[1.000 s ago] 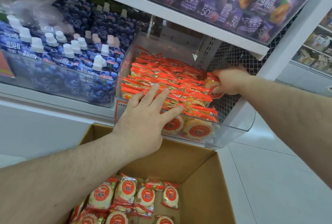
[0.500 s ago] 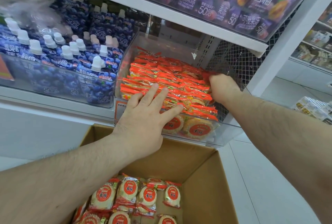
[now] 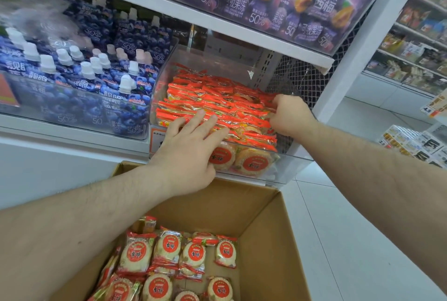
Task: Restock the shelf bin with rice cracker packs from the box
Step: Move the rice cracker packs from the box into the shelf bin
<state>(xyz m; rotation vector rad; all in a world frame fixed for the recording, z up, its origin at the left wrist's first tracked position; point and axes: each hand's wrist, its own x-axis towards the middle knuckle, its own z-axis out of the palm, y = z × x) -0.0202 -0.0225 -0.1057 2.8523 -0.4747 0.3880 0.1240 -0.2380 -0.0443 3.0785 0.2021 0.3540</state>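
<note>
my right hand (image 3: 289, 115) slid inward, curled on packs in bin (image 3: 292, 167) | left hand (image 3: 191, 141) splayed flat, bracing rows upright | box (image 3: 271, 240) half full

We found the clear bin (image 3: 285, 167) crammed with rice cracker packs (image 3: 217, 100); only a gap under the upper shelf (image 3: 217, 22) stayed passable.

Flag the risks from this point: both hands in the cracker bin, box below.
1. The clear bin looks heaped; packs near the front lip could slide out when the left hand lifts.
2. The right hand is wedging packs at the right wall; pressing could crack them.
3. Fallen packs may miss the box.
</note>
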